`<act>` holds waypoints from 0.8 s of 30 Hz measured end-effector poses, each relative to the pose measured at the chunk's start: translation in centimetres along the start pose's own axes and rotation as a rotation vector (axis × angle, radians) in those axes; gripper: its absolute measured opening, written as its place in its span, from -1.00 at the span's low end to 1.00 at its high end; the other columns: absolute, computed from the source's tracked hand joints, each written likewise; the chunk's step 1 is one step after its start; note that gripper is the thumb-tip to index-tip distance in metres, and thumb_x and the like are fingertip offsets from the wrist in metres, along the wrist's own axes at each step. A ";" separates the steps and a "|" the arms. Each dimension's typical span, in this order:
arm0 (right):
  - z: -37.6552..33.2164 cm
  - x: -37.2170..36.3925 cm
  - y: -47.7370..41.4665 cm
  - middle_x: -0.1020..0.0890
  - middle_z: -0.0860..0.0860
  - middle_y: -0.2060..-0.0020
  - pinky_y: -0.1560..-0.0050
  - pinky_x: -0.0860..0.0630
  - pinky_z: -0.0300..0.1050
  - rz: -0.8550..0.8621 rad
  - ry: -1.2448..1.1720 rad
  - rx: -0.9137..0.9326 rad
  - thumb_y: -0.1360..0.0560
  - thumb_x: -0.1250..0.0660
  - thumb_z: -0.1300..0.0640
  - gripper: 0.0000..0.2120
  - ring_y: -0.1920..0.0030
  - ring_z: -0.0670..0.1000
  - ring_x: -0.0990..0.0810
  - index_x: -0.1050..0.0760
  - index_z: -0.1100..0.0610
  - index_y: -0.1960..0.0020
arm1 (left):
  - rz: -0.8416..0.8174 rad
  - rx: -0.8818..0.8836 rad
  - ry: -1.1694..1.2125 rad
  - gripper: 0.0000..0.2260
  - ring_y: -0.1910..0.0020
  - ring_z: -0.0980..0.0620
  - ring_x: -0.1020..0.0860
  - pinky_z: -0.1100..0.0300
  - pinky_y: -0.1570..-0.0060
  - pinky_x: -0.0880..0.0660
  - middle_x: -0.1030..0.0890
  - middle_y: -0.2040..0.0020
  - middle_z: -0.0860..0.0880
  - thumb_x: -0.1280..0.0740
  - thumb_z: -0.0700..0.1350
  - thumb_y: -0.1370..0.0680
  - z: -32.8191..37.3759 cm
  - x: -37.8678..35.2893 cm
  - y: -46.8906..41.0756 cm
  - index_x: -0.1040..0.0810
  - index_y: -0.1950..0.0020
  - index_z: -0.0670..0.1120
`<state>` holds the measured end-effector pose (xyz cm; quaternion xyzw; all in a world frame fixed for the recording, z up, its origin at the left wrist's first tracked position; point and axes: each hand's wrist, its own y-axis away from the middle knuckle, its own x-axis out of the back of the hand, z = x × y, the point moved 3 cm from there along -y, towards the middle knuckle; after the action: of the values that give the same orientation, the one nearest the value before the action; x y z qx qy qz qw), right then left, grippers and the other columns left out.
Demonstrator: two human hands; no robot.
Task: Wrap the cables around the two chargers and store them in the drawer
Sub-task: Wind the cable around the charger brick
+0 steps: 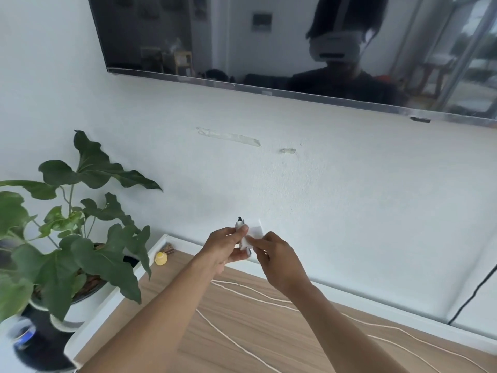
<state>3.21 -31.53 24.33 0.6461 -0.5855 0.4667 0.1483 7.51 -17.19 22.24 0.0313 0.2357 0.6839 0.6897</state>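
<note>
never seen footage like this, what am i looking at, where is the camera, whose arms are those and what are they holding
There is no machine here. The camera sits on a person's head and looks forward and down, so the two arms are the wearer's own. The left hand and right hand together grip a white charger, held up above a wooden cabinet top. White cables trail loose across that top. A potted plant stands at the left. The dark television on the wall reflects the wearer like a mirror.
</note>
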 end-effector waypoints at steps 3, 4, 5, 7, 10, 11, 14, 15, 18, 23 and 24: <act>0.4 -0.1 0.2 -0.43 -0.10 0.19 0.24 -0.49 -0.05 0.013 -0.003 0.019 -0.58 -0.23 0.15 -0.69 0.28 -0.02 -0.46 -0.52 -0.08 -0.27 | 0.020 -0.025 -0.053 -0.73 0.29 -0.20 -0.62 -0.01 0.10 -0.65 -0.62 0.20 -0.19 -0.45 -0.09 -0.50 0.2 0.0 0.0 -0.62 -0.04 -0.28; 0.6 -0.2 0.3 -0.45 -0.09 0.19 0.24 -0.48 -0.08 0.019 -0.016 0.013 -0.58 -0.24 0.16 -0.70 0.30 -0.07 -0.44 -0.53 -0.08 -0.25 | 0.031 -0.040 -0.064 -0.75 0.29 -0.20 -0.61 0.03 0.15 -0.66 -0.61 0.18 -0.21 -0.45 -0.10 -0.50 0.4 -0.1 0.1 -0.61 -0.04 -0.28; 0.8 -0.3 0.4 -0.48 -0.10 0.18 0.24 -0.47 -0.13 0.029 -0.039 0.001 -0.57 -0.25 0.17 -0.71 0.32 -0.13 -0.43 -0.55 -0.07 -0.23 | 0.041 -0.056 -0.067 -0.77 0.28 -0.21 -0.61 0.06 0.21 -0.66 -0.60 0.16 -0.22 -0.44 -0.12 -0.51 0.5 -0.2 0.2 -0.61 -0.02 -0.28; 1.1 -0.4 0.6 -0.56 -0.11 0.16 0.24 -0.44 -0.29 0.061 -0.118 -0.045 -0.56 -0.28 0.19 -0.78 0.32 -0.19 -0.48 -0.59 -0.02 -0.13 | 0.051 -0.080 -0.063 -0.82 0.27 -0.21 -0.61 0.09 0.24 -0.66 -0.58 0.14 -0.23 -0.43 -0.14 -0.51 0.7 -0.4 0.2 -0.61 0.00 -0.25; 1.4 -0.3 0.8 -0.63 -0.18 0.22 0.30 -0.40 -0.39 0.105 -0.290 -0.170 -0.54 -0.32 0.18 -0.88 0.36 -0.17 -0.52 -0.58 0.00 0.10 | 0.023 -0.100 -0.046 -0.81 0.27 -0.20 -0.65 0.05 0.16 -0.66 -0.63 0.06 -0.25 -0.42 -0.14 -0.52 0.9 -0.8 0.4 -0.61 -0.06 -0.23; 1.5 -0.2 0.8 -0.63 -0.18 0.25 0.33 -0.40 -0.39 0.108 -0.347 -0.223 -0.54 -0.33 0.16 -0.89 0.39 -0.14 -0.54 -0.57 0.01 0.14 | 0.015 -0.107 -0.034 -0.81 0.27 -0.20 -0.66 0.05 0.15 -0.66 -0.65 0.04 -0.25 -0.42 -0.14 -0.52 0.9 -0.9 0.5 -0.61 -0.08 -0.22; 2.2 -0.2 1.0 -0.65 -0.08 0.26 0.36 -0.39 -0.44 0.109 -0.493 -0.362 -0.52 -0.36 0.15 -0.91 0.37 -0.11 -0.59 -0.60 0.09 0.15 | -0.012 -0.121 0.019 -0.78 0.25 -0.18 -0.68 0.04 0.13 -0.66 -0.66 0.06 -0.21 -0.41 -0.13 -0.53 1.1 -1.2 0.7 -0.61 -0.12 -0.22; 2.4 -0.3 1.1 -0.66 -0.05 0.26 0.36 -0.40 -0.43 0.108 -0.536 -0.391 -0.51 -0.37 0.15 -0.93 0.37 -0.10 -0.60 -0.60 0.11 0.15 | -0.031 -0.125 0.032 -0.77 0.26 -0.17 -0.68 0.04 0.11 -0.65 -0.66 0.07 -0.19 -0.40 -0.12 -0.54 1.2 -1.3 0.7 -0.60 -0.13 -0.21; 3.1 -0.4 1.3 -0.65 -0.08 0.31 0.37 -0.42 -0.34 0.102 -0.633 -0.438 -0.48 -0.42 0.14 -0.92 0.38 -0.12 -0.58 -0.61 0.11 0.19 | -0.122 -0.126 -0.032 -0.76 0.31 -0.12 -0.65 0.08 0.15 -0.65 -0.65 0.14 -0.15 -0.38 -0.10 -0.54 1.3 -1.4 1.2 -0.60 -0.15 -0.19; 3.4 -0.4 1.3 -0.59 -0.12 0.46 0.43 -0.39 -0.39 0.031 -0.651 -0.462 -0.46 -0.45 0.16 -0.86 0.49 -0.17 -0.49 -0.59 0.16 0.26 | -0.249 -0.114 -0.128 -0.78 0.18 -0.16 -0.61 0.10 0.14 -0.63 -0.64 0.06 -0.19 -0.37 -0.08 -0.54 1.0 -1.3 2.1 -0.61 -0.12 -0.16; 3.5 -0.4 1.3 -0.57 -0.11 0.48 0.44 -0.37 -0.38 0.004 -0.625 -0.469 -0.45 -0.45 0.16 -0.82 0.50 -0.17 -0.46 -0.58 0.24 0.27 | -0.274 -0.114 -0.151 -0.77 0.15 -0.16 -0.59 0.11 0.14 -0.62 -0.64 0.05 -0.19 -0.37 -0.07 -0.53 1.0 -1.2 2.3 -0.61 -0.12 -0.16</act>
<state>3.61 -34.24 21.72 0.7043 -0.6947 0.1010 0.1056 5.81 -17.91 24.25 0.0111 0.1458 0.5916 0.7929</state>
